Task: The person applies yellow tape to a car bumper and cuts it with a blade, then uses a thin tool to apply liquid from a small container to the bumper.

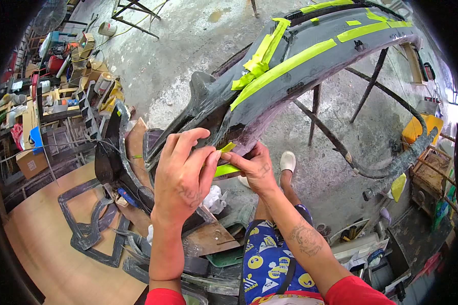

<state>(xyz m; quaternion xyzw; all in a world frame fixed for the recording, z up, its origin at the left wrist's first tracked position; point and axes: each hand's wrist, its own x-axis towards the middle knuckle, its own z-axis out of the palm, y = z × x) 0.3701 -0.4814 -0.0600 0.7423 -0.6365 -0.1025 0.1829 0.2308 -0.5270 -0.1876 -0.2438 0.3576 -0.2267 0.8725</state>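
Note:
A long dark grey moulded panel (290, 71), which looks like a car bumper, stretches from the upper right to the middle, with strips of yellow-green masking tape (285, 66) along its surface. At its near end my left hand (180, 175) pinches a short piece of the same tape (228, 147) between thumb and finger, its other fingers curled. My right hand (259, 170) is closed beside it, thumb near the tape and fingers partly hidden behind. Another bright strip of tape (226, 171) runs between the two hands. How the strip ends are attached cannot be made out.
Dark metal stand legs (336, 140) are under the panel. On the left lie a brown board (40, 239), grey frame pieces (94, 223) and piled clutter (51, 96). A wooden crate (432, 173) and a yellow container (422, 128) stand at right. Below is concrete floor (178, 61).

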